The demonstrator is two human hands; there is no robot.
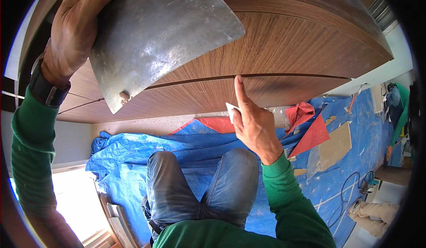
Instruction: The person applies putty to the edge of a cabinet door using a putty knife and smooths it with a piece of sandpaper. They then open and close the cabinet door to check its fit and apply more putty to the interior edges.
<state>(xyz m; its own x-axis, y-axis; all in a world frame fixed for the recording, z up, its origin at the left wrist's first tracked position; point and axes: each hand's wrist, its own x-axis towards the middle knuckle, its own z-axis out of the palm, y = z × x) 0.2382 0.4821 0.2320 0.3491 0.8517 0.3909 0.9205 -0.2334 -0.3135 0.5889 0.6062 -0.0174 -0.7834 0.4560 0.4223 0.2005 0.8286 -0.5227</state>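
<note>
At the upper left, my left hand (73, 35) grips a thin grey metal plate (164, 30) along its left side; the fingertips are out of sight. A small dab of brown paste (124, 96) sits near the plate's lower corner. My right hand (257, 130) has its index finger stretched out, the tip at the seam where the brown wood-grain panels (284, 48) meet. Its thumb and curled fingers pinch a small white flat piece (231, 111), mostly covered by the hand.
Blue tarp (128, 152) covers the floor under my bent knees. On it lie red sheets (310, 137), a beige board (335, 146) and a dark cable (344, 199). Beige cloth (372, 217) lies at lower right. Another person in green (401, 110) is at far right.
</note>
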